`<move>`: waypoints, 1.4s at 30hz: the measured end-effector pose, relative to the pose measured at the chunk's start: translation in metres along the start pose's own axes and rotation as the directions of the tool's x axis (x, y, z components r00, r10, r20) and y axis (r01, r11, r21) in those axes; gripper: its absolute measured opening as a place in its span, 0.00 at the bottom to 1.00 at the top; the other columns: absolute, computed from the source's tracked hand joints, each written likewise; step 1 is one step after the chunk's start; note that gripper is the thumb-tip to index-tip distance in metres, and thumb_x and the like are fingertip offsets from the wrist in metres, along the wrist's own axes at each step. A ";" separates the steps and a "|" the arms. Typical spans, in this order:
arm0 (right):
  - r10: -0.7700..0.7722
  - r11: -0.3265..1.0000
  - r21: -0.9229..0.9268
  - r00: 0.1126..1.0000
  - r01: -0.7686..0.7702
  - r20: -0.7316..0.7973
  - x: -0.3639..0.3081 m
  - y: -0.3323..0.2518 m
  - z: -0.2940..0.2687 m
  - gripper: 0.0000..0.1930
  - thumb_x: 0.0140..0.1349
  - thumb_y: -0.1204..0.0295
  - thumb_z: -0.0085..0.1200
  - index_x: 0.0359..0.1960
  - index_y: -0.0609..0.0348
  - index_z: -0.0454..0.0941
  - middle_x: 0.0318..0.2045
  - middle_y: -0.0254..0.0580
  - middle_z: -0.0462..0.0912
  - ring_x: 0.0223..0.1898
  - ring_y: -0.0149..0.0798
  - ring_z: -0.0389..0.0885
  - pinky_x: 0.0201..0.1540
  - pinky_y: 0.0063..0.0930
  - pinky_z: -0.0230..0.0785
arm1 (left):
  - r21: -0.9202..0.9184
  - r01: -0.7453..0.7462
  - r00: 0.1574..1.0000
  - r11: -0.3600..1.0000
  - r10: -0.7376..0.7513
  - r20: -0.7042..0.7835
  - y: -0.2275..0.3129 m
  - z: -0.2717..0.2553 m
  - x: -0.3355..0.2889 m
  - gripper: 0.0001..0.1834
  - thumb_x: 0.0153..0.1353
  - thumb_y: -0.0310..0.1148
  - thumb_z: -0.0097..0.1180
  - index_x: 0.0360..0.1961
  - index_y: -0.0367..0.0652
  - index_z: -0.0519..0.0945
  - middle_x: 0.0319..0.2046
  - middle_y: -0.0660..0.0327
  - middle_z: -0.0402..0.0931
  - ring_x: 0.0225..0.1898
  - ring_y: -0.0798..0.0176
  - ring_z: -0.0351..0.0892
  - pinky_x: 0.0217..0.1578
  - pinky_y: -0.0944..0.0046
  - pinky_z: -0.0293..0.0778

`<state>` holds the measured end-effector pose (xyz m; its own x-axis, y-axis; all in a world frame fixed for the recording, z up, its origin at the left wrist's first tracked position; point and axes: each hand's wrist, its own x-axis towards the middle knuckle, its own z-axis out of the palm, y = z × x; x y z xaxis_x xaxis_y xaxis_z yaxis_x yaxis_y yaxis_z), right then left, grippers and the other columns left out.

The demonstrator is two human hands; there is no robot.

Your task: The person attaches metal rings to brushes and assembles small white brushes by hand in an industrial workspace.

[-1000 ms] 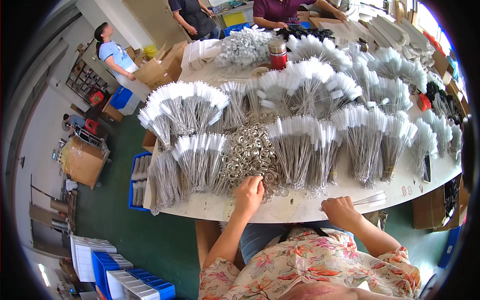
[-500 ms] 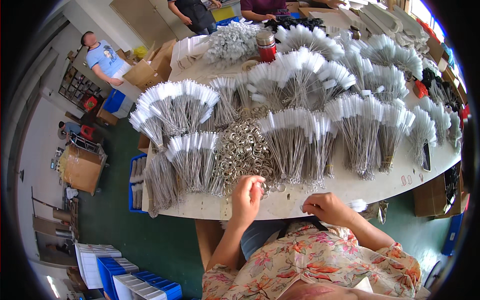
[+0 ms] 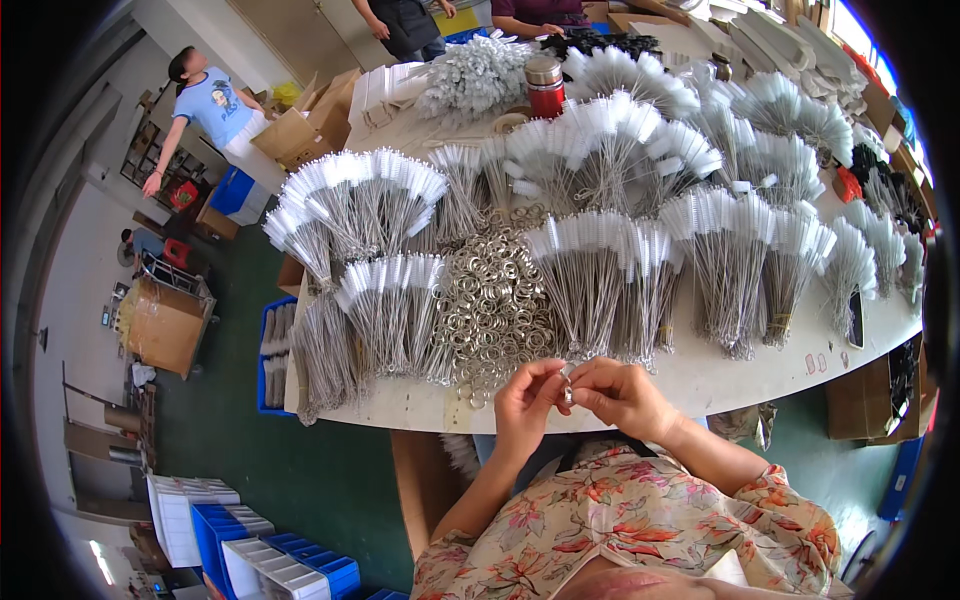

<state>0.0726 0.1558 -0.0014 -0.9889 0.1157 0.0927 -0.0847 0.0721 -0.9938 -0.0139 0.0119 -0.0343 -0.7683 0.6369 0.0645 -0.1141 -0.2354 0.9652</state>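
Note:
My left hand [image 3: 527, 408] and my right hand [image 3: 627, 400] meet at the table's near edge, fingertips pinched together. Between them is a small shiny metal ring [image 3: 568, 393]; whether a second ring or a wire end is there too is too small to tell. Just beyond lies a heap of loose metal rings [image 3: 495, 310]. White-bristled wire brushes flank the heap, one bundle [image 3: 395, 310] to its left and another [image 3: 580, 285] to its right, with twisted stems toward me. Below the table edge, near my left forearm, some white bristles [image 3: 462, 455] show in part.
More brush bundles [image 3: 365, 200] fill the white table [image 3: 700, 400]. A red flask [image 3: 545, 88] stands at the back. A dark phone [image 3: 856, 318] lies at right. Blue bins [image 3: 275, 355] stand left of the table. A person in a blue shirt [image 3: 215, 110] stands far left; others are across the table.
My hands have come together, the left moving away from the ring heap and the right moving leftward. White bristles beside my right hand no longer show there. The blue-shirted person has stretched out an arm.

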 end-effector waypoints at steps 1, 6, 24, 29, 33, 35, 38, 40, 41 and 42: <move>-0.001 1.000 -0.001 1.000 0.001 0.001 0.001 -0.002 0.004 0.05 0.58 0.74 0.52 0.31 0.62 0.79 0.35 0.40 0.77 0.34 0.35 0.76 0.37 0.25 0.68 | -0.001 -0.001 1.000 1.000 0.001 -0.001 -0.001 -0.003 0.002 0.08 0.61 0.23 0.49 0.41 0.35 0.74 0.32 0.62 0.74 0.25 0.72 0.74 0.25 0.74 0.71; -0.366 0.851 -0.414 0.930 0.322 -0.031 -0.001 -0.005 0.017 0.05 0.52 0.76 0.57 0.31 0.59 0.79 0.35 0.39 0.77 0.29 0.40 0.79 0.30 0.27 0.73 | -0.480 0.272 0.962 0.834 -0.225 0.154 -0.013 -0.020 0.002 0.08 0.61 0.25 0.50 0.41 0.38 0.75 0.32 0.64 0.76 0.32 0.74 0.74 0.31 0.75 0.72; -0.286 0.932 -0.242 0.957 0.268 -0.042 0.020 -0.032 0.009 0.06 0.54 0.75 0.56 0.33 0.60 0.79 0.29 0.38 0.75 0.21 0.28 0.71 0.24 0.20 0.65 | 0.573 -0.486 0.866 0.661 0.451 0.215 0.072 -0.020 0.002 0.18 0.54 0.16 0.50 0.47 0.31 0.72 0.43 0.52 0.74 0.39 0.65 0.78 0.36 0.70 0.75; 0.068 0.949 0.311 0.997 -0.058 -0.022 0.040 -0.044 0.011 0.09 0.61 0.69 0.53 0.33 0.64 0.78 0.25 0.33 0.70 0.21 0.21 0.67 0.22 0.17 0.61 | 0.549 -0.632 0.751 0.547 0.606 0.261 0.078 -0.019 0.019 0.19 0.52 0.15 0.51 0.47 0.24 0.71 0.40 0.45 0.75 0.39 0.58 0.79 0.38 0.66 0.77; 0.057 0.921 0.386 0.998 -0.054 0.003 0.042 -0.039 0.015 0.10 0.61 0.68 0.52 0.34 0.64 0.78 0.26 0.32 0.71 0.21 0.21 0.67 0.22 0.15 0.61 | 0.591 -0.617 0.750 0.519 0.617 0.240 0.073 -0.018 0.020 0.19 0.49 0.18 0.56 0.45 0.32 0.75 0.38 0.51 0.78 0.35 0.61 0.81 0.35 0.67 0.77; 0.008 0.945 0.328 1.000 -0.004 -0.011 0.042 -0.038 0.016 0.10 0.61 0.68 0.52 0.34 0.65 0.78 0.26 0.33 0.71 0.21 0.21 0.68 0.22 0.15 0.61 | 0.603 -0.607 0.758 0.518 0.606 0.242 0.072 -0.019 0.019 0.19 0.48 0.18 0.56 0.45 0.32 0.75 0.38 0.51 0.78 0.34 0.62 0.81 0.35 0.67 0.77; 0.045 0.954 0.294 0.999 -0.051 0.026 0.046 -0.035 0.010 0.09 0.59 0.70 0.55 0.33 0.64 0.79 0.23 0.32 0.74 0.19 0.20 0.68 0.20 0.15 0.61 | 0.642 -0.594 0.763 0.485 0.593 0.257 0.072 -0.024 0.018 0.19 0.47 0.17 0.56 0.44 0.33 0.76 0.37 0.52 0.79 0.34 0.63 0.81 0.34 0.68 0.76; 0.072 0.967 0.237 0.995 -0.088 0.075 0.051 -0.036 0.005 0.08 0.57 0.71 0.57 0.32 0.64 0.80 0.19 0.30 0.76 0.17 0.20 0.67 0.18 0.15 0.59 | 0.609 -0.533 0.834 0.587 0.486 0.262 0.075 -0.029 0.018 0.19 0.47 0.16 0.55 0.43 0.34 0.77 0.37 0.53 0.79 0.34 0.64 0.80 0.34 0.69 0.76; 0.077 0.966 0.239 0.994 -0.094 0.081 0.053 -0.037 0.003 0.08 0.57 0.71 0.57 0.32 0.64 0.80 0.19 0.30 0.76 0.17 0.20 0.67 0.18 0.15 0.59 | 0.613 -0.527 0.838 0.589 0.483 0.255 0.075 -0.030 0.018 0.19 0.47 0.16 0.55 0.43 0.34 0.77 0.37 0.53 0.79 0.34 0.64 0.80 0.34 0.69 0.76; 0.084 0.976 0.191 0.992 -0.101 0.095 0.053 -0.037 0.001 0.07 0.56 0.71 0.58 0.31 0.63 0.80 0.19 0.31 0.76 0.17 0.20 0.67 0.18 0.15 0.59 | 0.589 -0.518 0.849 0.620 0.458 0.265 0.076 -0.031 0.019 0.19 0.47 0.15 0.54 0.43 0.34 0.77 0.37 0.53 0.79 0.34 0.64 0.80 0.35 0.69 0.76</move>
<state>0.0230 0.1588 0.0405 -0.9996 0.0264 0.0023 -0.0057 -0.1305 -0.9914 -0.0564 -0.0163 0.0323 -0.5375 0.6273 0.5636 0.6986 -0.0432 0.7143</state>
